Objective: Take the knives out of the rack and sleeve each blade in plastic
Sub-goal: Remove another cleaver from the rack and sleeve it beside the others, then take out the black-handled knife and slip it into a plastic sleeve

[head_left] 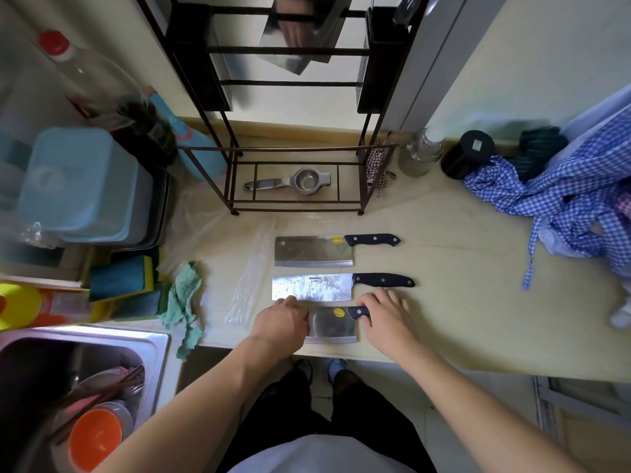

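Three cleavers lie side by side on the cream counter (444,302), all with blades pointing left and black handles to the right, in front of the dark metal rack (297,179). The far cleaver (312,250) sits nearest the rack, the middle cleaver (310,287) lies just below it, and the near cleaver (331,325) rests close to the counter's front edge. The left hand (281,324) lies over the left end of the near cleaver's blade, fingers curled down against it, though whether they grip the blade or only press on it cannot be told. The right hand (387,314) covers the near cleaver's handle, its fingers bent around the black grip. A clear plastic sleeve (247,285) lies flat on the counter just left of the blades, apart from all three. A green cloth (182,302) is bunched farther left, near the sink (85,387). A metal squeezer (290,182) rests on the rack's bottom shelf, and a blue checked cloth (563,199) is heaped at the right.
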